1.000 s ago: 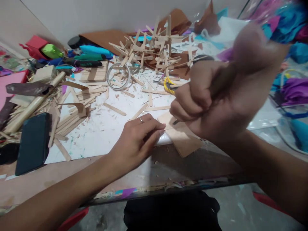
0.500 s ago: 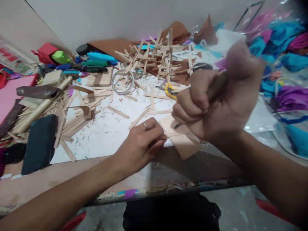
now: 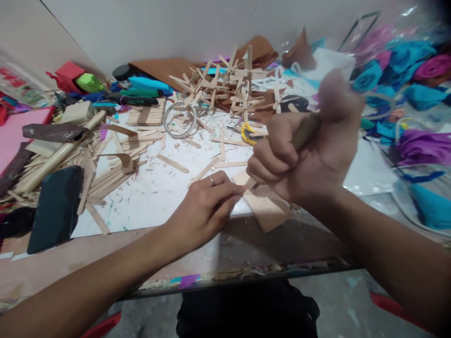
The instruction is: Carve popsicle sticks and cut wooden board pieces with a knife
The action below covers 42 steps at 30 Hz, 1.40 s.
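Observation:
My right hand point(image 3: 303, 150) is wrapped around the brown handle point(image 3: 307, 131) of a carving tool, thumb side up. The tool's dark metal tip point(image 3: 255, 186) pokes out below the fingers and points down at a small flat wooden board point(image 3: 271, 211). To the left, my left hand point(image 3: 211, 202), with a ring on one finger, pinches the end of what looks like a wooden craft stick point(image 3: 244, 190) lying across the board. The tool tip is just right of the left fingertips. Much of the stick is hidden behind my right hand.
Craft sticks point(image 3: 172, 164) lie scattered on white paper point(image 3: 148, 197), with a heap of joined sticks point(image 3: 225, 84) behind. Around them are a tape roll point(image 3: 179, 120), a yellow cutter point(image 3: 248, 134), a dark phone point(image 3: 55, 209), and blue and purple crepe paper point(image 3: 423, 145).
My right hand has moved slightly left and down with the tool, bringing its tip closer to the left fingertips. The left index finger has stretched further along the stick.

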Available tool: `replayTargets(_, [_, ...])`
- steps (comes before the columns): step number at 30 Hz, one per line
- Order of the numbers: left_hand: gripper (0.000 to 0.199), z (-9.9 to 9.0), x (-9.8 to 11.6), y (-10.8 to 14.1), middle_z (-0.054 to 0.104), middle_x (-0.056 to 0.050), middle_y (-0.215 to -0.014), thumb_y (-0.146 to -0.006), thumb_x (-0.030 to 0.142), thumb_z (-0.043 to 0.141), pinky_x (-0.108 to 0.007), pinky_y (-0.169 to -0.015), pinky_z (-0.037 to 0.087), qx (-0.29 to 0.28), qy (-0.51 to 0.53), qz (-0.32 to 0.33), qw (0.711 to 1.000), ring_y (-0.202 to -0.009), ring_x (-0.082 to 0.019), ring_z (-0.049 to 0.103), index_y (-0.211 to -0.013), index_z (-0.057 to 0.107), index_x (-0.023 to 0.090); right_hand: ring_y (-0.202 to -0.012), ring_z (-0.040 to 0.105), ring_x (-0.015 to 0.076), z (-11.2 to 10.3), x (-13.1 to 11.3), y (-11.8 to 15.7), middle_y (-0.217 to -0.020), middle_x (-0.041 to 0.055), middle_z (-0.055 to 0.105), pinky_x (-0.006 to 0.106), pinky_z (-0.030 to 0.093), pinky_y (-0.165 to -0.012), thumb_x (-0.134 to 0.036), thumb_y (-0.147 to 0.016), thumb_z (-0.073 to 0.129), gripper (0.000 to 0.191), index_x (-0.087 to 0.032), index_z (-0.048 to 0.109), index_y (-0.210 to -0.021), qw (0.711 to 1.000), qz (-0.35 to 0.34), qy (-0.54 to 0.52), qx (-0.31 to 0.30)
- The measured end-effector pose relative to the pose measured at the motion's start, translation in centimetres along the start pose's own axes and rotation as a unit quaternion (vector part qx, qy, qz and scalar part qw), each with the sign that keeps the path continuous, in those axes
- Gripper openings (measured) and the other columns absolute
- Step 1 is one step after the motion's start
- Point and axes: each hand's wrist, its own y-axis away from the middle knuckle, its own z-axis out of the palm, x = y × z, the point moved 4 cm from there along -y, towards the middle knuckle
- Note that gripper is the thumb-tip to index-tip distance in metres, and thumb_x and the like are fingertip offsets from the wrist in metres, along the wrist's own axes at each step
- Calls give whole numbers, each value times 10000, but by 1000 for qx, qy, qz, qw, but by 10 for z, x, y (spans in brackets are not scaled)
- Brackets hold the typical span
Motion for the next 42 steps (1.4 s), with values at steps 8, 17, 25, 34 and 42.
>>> replayTargets(8, [230, 1, -1, 0, 607, -13, -864, -1059, 144, 570, -262, -714, 434, -3, -1, 2, 1000, -785, -122, 585, -1187, 760, 164, -338, 191, 79, -1, 10, -2, -399, -69, 217, 276, 171, -360, -738, -945, 592, 725, -234, 355, -481, 998, -34, -3, -60])
replayTargets(17, [109, 1, -3, 1, 673, -2, -836, -1027, 194, 657, -254, -739, 446, 15, 13, -25, 999, -775, -117, 622, -1070, 756, 177, -377, 209, 89, 0, 13, 2, -412, -58, 241, 283, 218, -401, -654, -967, 586, 672, -247, 332, -496, 998, -9, 18, -64])
replayTargets(25, [164, 1, -4, 2, 726, -56, -945, -1044, 186, 605, -292, -772, 491, 10, 41, -2, 999, -829, -150, 653, -1067, 767, 191, -372, 191, 83, 8, 16, 2, -390, -65, 209, 282, 175, -405, -576, -958, 605, 668, -236, 334, -451, 998, -1, -11, -66])
replayTargets(34, [224, 2, -4, 4, 732, -53, -915, -1023, 141, 565, -316, -789, 518, 9, 25, -10, 1000, -839, -169, 650, -1069, 776, 203, -444, 253, 97, 17, 19, 5, -457, -52, 249, 311, 211, -456, -442, -973, 641, 622, -227, 387, -447, 995, -14, 28, -92])
replayTargets(42, [203, 4, -4, 3, 682, -25, -822, -949, 68, 590, -288, -711, 468, 34, 21, 5, 999, -754, -144, 596, -846, 732, 168, -453, 171, 83, 20, 26, 7, -479, -74, 240, 304, 130, -460, -396, -978, 630, 594, -222, 370, -473, 998, -3, 22, -52])
